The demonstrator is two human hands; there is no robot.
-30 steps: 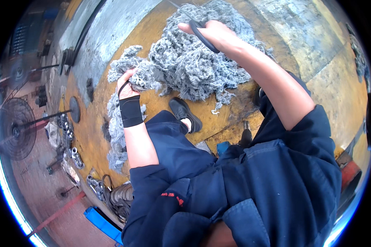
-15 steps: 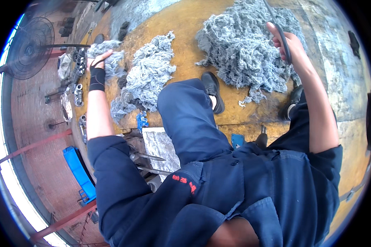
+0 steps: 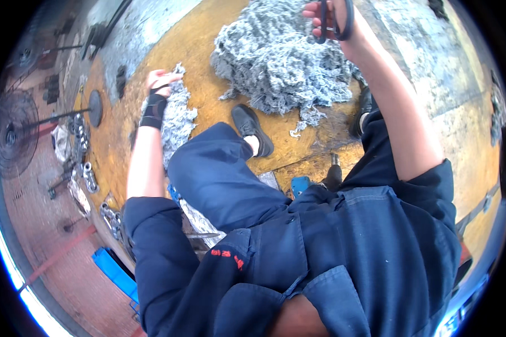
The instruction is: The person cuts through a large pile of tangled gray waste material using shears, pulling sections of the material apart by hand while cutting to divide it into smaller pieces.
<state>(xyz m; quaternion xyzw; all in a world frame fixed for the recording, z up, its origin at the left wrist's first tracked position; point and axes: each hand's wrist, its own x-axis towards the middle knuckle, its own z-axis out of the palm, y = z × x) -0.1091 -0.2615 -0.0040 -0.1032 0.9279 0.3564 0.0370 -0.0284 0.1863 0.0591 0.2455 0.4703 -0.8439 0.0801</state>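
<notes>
My right hand (image 3: 351, 44) is at the top of the view, closed around the black looped handles of a pair of scissors (image 3: 349, 22). The blades run out of the picture. Below and left of it lies a big heap of grey, shaggy fibre (image 3: 281, 62). My left hand (image 3: 162, 81), in a black wrist wrap (image 3: 153, 110), reaches over a smaller pile of pale grey fibre (image 3: 179, 115). Its fingers are stretched out, with no tuft visible in them. My forearm and knee partly cover this pile.
A yellow, worn floor (image 3: 208, 73) spreads under the heaps. At the left stand fans (image 3: 11, 135), metal parts (image 3: 81, 137) and a blue container (image 3: 115, 272). A pointed metal rod (image 3: 202, 235) lies by my left knee, and a blue object (image 3: 300, 185) sits between my legs.
My left hand has moved right and no longer shows the grey fibre tuft it held. My right hand with the scissors has shifted up and left in view. The whole view has turned.
</notes>
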